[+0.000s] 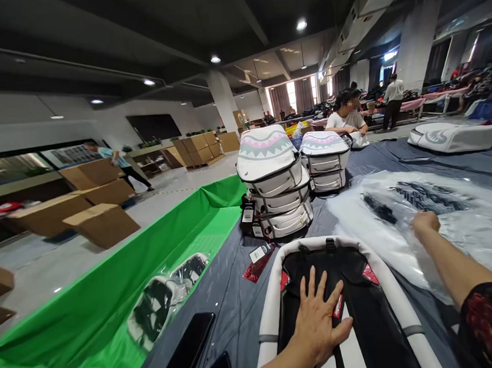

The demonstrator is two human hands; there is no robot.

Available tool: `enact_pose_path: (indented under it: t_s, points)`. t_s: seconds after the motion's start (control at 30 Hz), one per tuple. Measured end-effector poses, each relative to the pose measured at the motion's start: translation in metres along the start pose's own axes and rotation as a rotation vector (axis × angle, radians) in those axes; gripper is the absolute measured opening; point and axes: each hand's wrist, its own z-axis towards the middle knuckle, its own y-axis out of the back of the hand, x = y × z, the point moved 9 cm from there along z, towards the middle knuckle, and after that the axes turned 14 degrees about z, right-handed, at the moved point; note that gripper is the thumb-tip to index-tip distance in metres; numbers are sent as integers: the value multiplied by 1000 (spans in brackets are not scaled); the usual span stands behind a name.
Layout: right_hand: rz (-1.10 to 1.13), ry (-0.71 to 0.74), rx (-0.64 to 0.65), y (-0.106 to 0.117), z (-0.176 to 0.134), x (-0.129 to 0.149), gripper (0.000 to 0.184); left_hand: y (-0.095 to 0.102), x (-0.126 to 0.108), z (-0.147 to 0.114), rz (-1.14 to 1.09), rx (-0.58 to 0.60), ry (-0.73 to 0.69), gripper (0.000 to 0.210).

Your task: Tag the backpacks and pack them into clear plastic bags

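While the left hand (pixel 319 319) lies flat, fingers spread wide, on the backpack (pixel 375 317) at bottom centre, the right hand (pixel 426 224) curls at the plastic bags (pixel 474 228) on the right; its fingertips are hidden, so whether it grips one cannot be told. Beneath and beyond the left hand, the backpack's long axis runs up the frame, rounded end towards 2 stacks of packs (pixel 276 190).

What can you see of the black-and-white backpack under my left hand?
The leather-look backpack lies on a dark grey cloth, black panel up. Its thick white rim has grey bands; red patches mark the far corners, a black fitting the far end. White strips run down the middle. Your left hand rests on the panel, fingers spread. The near end is cropped.
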Motion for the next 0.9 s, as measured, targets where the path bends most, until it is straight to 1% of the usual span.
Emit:
enact_pose_path:
  t_s: [0.07,0.1,0.13,0.2,0.23,0.3,0.37,0.4,0.43,0.47,0.5,0.53,0.57,0.6,0.63,0.7,0.8,0.83,0.9]
  points:
    - [-29,26,-55,28,-1,18,48,0,0,1,-19,-5,3,72]
    - [-44,60,-49,36,-5,32,46,1,0,2,-20,-10,4,71]
    - [-51,119,-25,40,-11,50,40,1,-1,2,-16,-16,4,71]
    - [-55,275,66,40,-34,89,26,3,-2,2,-15,-33,2,69]
    - [-53,360,118,39,-50,107,22,4,-2,2,-19,-44,3,69]
    - [-43,519,212,39,-91,138,19,9,-3,2,-25,-56,3,67]
    - [-31,646,287,44,-139,158,21,16,-8,3,-28,-51,-2,66]
    - [-27,736,325,47,-167,167,22,22,-11,5,-54,-57,4,65]
    - [-25,856,362,52,-198,176,24,29,-14,6,-132,-74,27,64]
    - [-25,1005,394,57,-232,184,26,37,-16,8,-300,-98,80,61]
    - [-21,1170,408,64,-268,191,28,43,-16,8,-536,-123,164,59]
    - [-16,1331,407,71,-303,195,31,45,-16,6,-798,-140,266,57]
    - [-12,1462,390,79,-335,197,32,43,-18,3,-1041,-140,374,57]
    - [-18,1543,367,85,-362,197,33,38,-23,-2,-1231,-119,472,57]
    - [-35,1587,353,88,-383,196,33,32,-29,-9,-1356,-85,552,56]
    - [-83,1602,356,92,-413,191,35,21,-42,-30,-1456,-7,651,51]
    - [-126,1543,381,96,-435,180,39,4,-57,-69,-1596,114,739,42]
    - [-128,1529,381,98,-440,175,39,0,-60,-81,-1636,136,765,40]
    - [-153,1521,379,99,-449,164,38,-7,-60,-101,-1692,133,834,36]
